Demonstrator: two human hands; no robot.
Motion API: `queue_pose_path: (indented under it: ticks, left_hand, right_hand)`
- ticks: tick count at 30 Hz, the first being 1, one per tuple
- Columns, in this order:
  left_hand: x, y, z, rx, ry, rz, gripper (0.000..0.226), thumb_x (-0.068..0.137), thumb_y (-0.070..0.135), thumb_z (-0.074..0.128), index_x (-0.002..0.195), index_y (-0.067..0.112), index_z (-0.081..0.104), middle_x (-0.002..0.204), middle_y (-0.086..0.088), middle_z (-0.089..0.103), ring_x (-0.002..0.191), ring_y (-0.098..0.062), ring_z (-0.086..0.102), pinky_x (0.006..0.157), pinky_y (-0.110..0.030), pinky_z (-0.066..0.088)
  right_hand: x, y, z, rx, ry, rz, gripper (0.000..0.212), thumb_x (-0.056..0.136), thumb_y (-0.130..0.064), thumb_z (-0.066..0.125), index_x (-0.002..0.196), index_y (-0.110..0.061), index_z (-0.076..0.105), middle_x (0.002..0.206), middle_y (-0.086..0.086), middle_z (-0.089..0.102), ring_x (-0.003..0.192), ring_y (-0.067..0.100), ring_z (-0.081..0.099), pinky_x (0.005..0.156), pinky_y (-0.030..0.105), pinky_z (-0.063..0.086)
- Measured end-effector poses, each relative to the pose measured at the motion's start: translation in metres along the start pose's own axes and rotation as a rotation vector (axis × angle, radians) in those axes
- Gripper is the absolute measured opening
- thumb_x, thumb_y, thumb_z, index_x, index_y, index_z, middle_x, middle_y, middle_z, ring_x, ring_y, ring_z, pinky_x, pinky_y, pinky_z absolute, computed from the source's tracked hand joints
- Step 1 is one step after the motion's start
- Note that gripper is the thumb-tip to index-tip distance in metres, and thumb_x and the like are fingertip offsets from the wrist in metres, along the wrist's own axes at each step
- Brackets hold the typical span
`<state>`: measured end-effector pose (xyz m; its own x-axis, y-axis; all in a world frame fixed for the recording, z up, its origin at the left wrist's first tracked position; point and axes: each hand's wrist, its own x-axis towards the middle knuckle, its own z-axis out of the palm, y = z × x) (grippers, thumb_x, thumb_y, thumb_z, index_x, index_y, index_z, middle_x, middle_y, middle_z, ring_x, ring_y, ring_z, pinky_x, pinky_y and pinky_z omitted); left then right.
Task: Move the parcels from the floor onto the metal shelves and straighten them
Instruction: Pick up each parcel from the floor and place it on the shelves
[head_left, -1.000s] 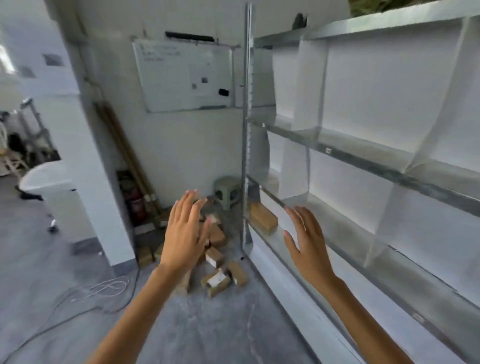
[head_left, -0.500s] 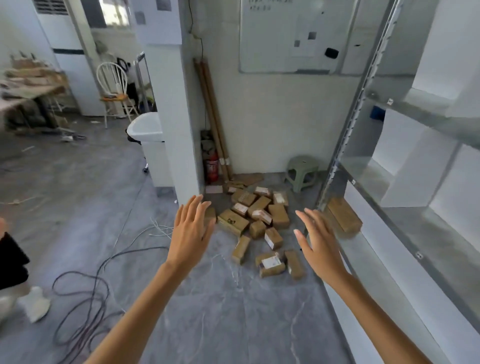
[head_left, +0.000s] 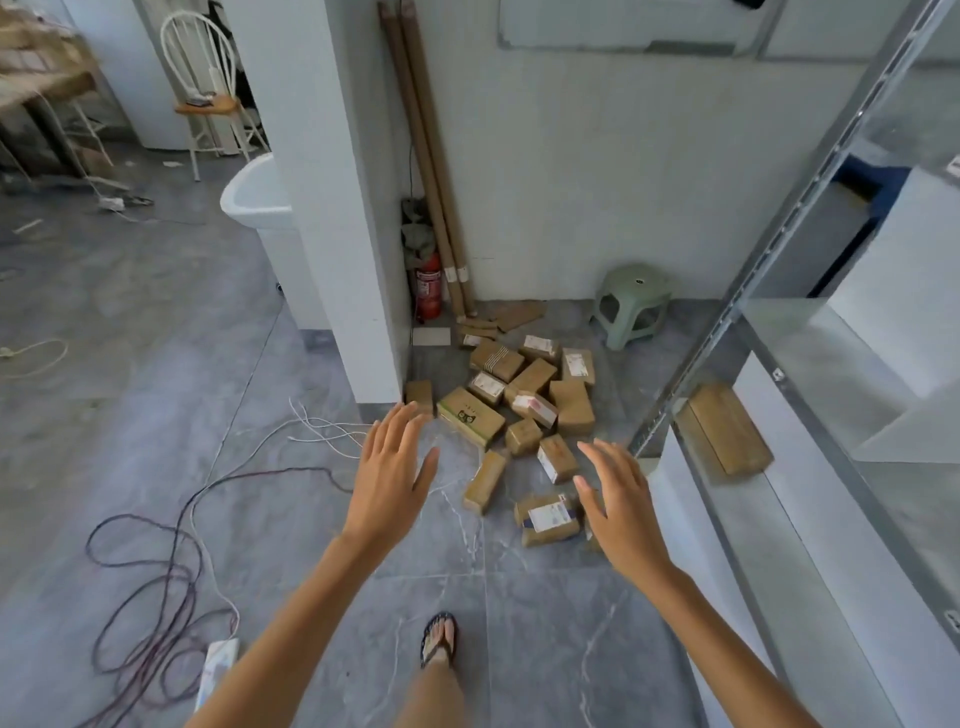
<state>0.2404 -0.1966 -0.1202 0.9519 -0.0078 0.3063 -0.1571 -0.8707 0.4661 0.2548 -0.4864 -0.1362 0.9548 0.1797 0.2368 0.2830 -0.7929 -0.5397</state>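
Barely started, I hover my left hand (head_left: 387, 478) and right hand (head_left: 621, 512), both empty with fingers spread, over the parcels (head_left: 524, 400) heaped on the floor (head_left: 311, 545) by the pillar (head_left: 332, 208), only one box (head_left: 724, 428) lying on the low shelf (head_left: 904, 504) and the rest left to move.

Brown cardboard parcels (head_left: 524, 415) scattered on the floor beside the metal shelves (head_left: 810, 395); one parcel (head_left: 727, 428) lies flat on the bottom shelf.
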Motion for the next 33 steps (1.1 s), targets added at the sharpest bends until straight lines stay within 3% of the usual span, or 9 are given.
queue_pose_path:
  ticks: [3,7,13,18,22,24,28,33]
  left_hand:
    - [0.046,-0.034,0.030,-0.005,-0.044,-0.005,0.046,0.102,0.042,0.031,0.134,0.013,0.047,0.146,-0.006,0.044,0.139,-0.024,0.034,0.115,-0.047,0.033]
    - [0.121,-0.090,0.073,-0.024,-0.133,-0.051,0.047,0.102,0.043,0.033,0.137,0.015,0.046,0.149,-0.006,0.042,0.141,-0.026,0.033,0.116,-0.045,0.032]
    - [0.215,-0.158,0.146,-0.040,-0.312,-0.082,0.056,0.099,0.051,0.023,0.136,0.016,0.047,0.148,-0.007,0.043,0.140,-0.026,0.035,0.116,-0.045,0.031]
    - [0.251,-0.213,0.232,-0.071,-0.417,-0.138,0.057,0.097,0.049,0.023,0.132,0.014,0.052,0.141,-0.006,0.049,0.133,-0.026,0.044,0.111,-0.042,0.037]
    - [0.257,-0.268,0.330,-0.083,-0.463,-0.226,0.047,0.099,0.043,0.032,0.130,0.014,0.053,0.137,-0.005,0.052,0.128,-0.026,0.048,0.107,-0.041,0.041]
    - [0.255,-0.298,0.392,-0.100,-0.486,-0.253,0.044,0.099,0.040,0.036,0.130,0.015,0.052,0.137,-0.004,0.051,0.128,-0.025,0.048,0.107,-0.041,0.040]
    - [0.236,-0.359,0.530,-0.168,-0.551,-0.304,0.035,0.101,0.033,0.043,0.131,0.015,0.050,0.136,-0.003,0.051,0.126,-0.024,0.048,0.105,-0.040,0.041]
    - [0.203,-0.421,0.693,-0.267,-0.683,-0.402,0.038,0.101,0.023,0.049,0.137,0.012,0.045,0.141,-0.006,0.045,0.129,-0.023,0.045,0.108,-0.033,0.035]
  right_hand:
    - [0.041,0.014,0.032,0.002,-0.014,0.027,0.045,0.096,-0.036,0.043,0.136,-0.016,0.050,0.139,0.006,0.051,0.132,0.028,0.045,0.103,0.049,0.046]
    - [0.105,0.029,0.088,-0.036,-0.017,0.095,0.038,0.099,-0.032,0.048,0.131,-0.014,0.055,0.133,0.007,0.057,0.123,0.019,0.046,0.094,0.046,0.052]
    - [0.181,0.052,0.185,-0.040,-0.154,0.184,0.042,0.098,-0.037,0.037,0.131,-0.015,0.052,0.127,0.007,0.060,0.119,0.023,0.052,0.093,0.047,0.053]
    - [0.224,0.103,0.269,0.050,-0.250,0.312,0.043,0.100,-0.035,0.038,0.132,-0.011,0.054,0.129,0.003,0.059,0.123,0.017,0.051,0.106,0.027,0.039]
    - [0.244,0.175,0.356,0.115,-0.257,0.425,0.034,0.099,-0.018,0.051,0.132,-0.011,0.052,0.127,0.003,0.058,0.120,0.017,0.053,0.099,0.029,0.045]
    - [0.251,0.218,0.409,0.126,-0.246,0.465,0.033,0.098,-0.015,0.052,0.130,-0.008,0.053,0.124,0.005,0.059,0.117,0.019,0.055,0.095,0.024,0.041]
    - [0.247,0.308,0.526,0.172,-0.236,0.534,0.034,0.098,-0.014,0.052,0.131,-0.006,0.053,0.123,0.009,0.059,0.114,0.022,0.057,0.093,0.031,0.048]
    - [0.233,0.409,0.673,0.202,-0.332,0.594,0.043,0.100,-0.017,0.050,0.142,-0.012,0.044,0.140,0.009,0.049,0.129,0.022,0.048,0.101,0.026,0.040]
